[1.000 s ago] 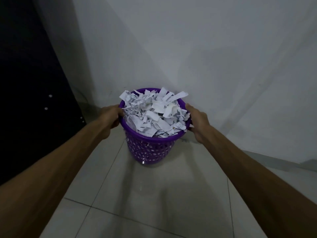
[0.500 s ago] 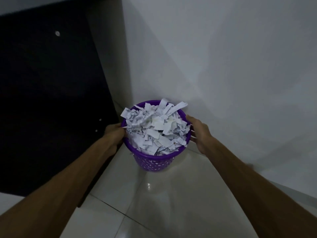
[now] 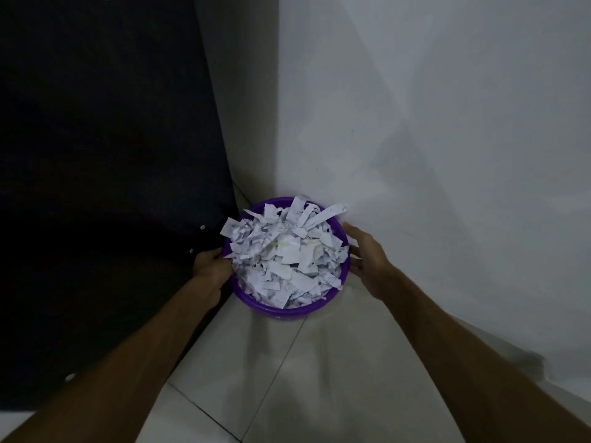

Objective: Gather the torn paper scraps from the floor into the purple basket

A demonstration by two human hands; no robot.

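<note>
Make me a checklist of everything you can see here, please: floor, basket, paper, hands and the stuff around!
Surface: pale glossy tiled floor.
Job's things: round purple plastic basket in the corner, heaped with torn white paper scraps.
Clutter: nothing seen.
Grippers: left hand grips the basket's left rim; right hand, fingers relaxed, at its right side, contact unclear.
Cables: nothing seen.
Surroundings: white wall; dark panel on the left.

You have the basket (image 3: 289,310) on the floor (image 3: 287,378), in the corner. Paper scraps (image 3: 284,254) sit heaped inside it. Left of the basket is your left hand (image 3: 211,268); right of it, your right hand (image 3: 367,262). Behind it stands the wall (image 3: 431,123), and to its left the cabinet (image 3: 96,155).
</note>
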